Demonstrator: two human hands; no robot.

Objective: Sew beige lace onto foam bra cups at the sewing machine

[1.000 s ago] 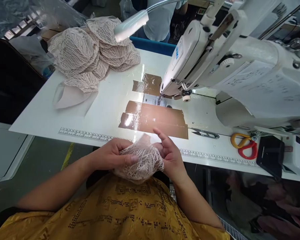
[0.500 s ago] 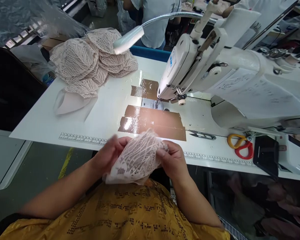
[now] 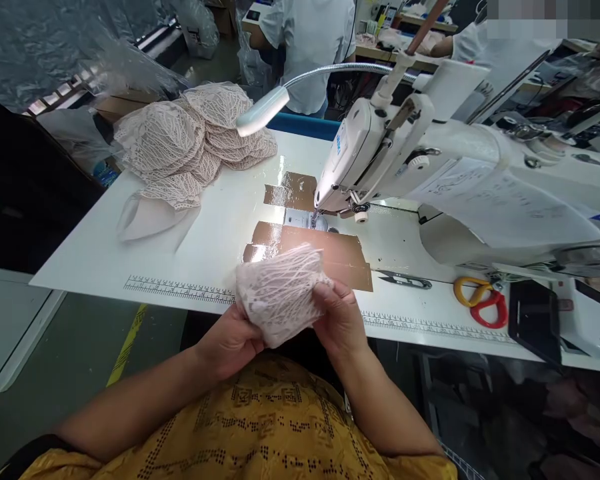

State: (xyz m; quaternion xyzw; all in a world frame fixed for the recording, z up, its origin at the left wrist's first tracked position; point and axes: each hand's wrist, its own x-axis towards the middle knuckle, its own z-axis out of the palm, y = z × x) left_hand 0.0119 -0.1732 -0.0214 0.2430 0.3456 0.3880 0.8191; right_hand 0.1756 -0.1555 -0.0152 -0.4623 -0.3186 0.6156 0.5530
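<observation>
A pale pink lace bra cup is held up between both hands, over the front edge of the sewing table. My left hand is closed on its lower left edge, its fingertips partly behind the fabric. At the right edge, my right hand pinches the lace between thumb and fingers. Just beyond it is the white sewing machine, its needle and foot above a metal plate. Brown tape covers the tabletop before the needle, partly hidden by the lace.
A heap of similar lace pieces lies at the back left. Thread snips, scissors with orange and red handles and a dark phone-like device lie on the right. A lamp hangs above; a person in white is behind.
The lace cup has been turned and raised toward the tape. My left hand has shifted from its left side to its lower edge; my right hand still pinches the right edge.
</observation>
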